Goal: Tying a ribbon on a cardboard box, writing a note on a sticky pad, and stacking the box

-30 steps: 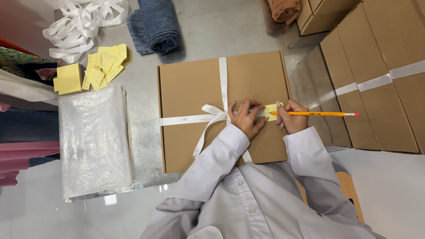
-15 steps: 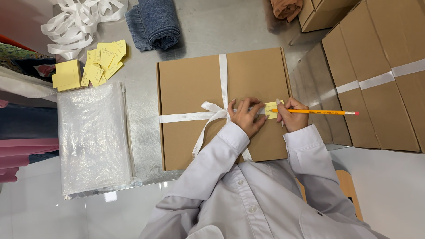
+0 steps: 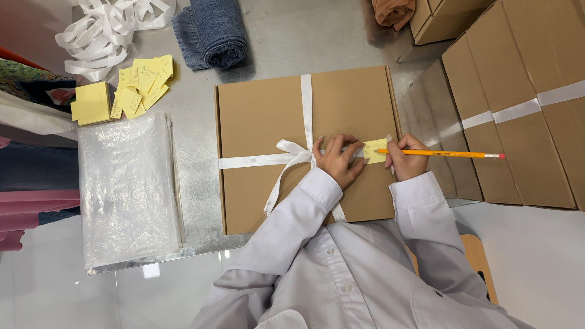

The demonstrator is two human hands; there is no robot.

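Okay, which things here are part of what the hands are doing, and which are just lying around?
In use:
left hand
right hand
pencil
yellow note
ribboned box

Lying about:
loose notes
ribbon heap
plastic bags
rolled jeans
stacked boxes

This is looking like a packing room for a clothing seller. Around the ribbon-tied cardboard box (image 3: 268, 122) on the steel table (image 3: 292, 42), folded jeans (image 3: 212, 33) are lying behind, clear bags (image 3: 128, 189) left, and more ribboned boxes (image 3: 518, 109) are stacking up right.
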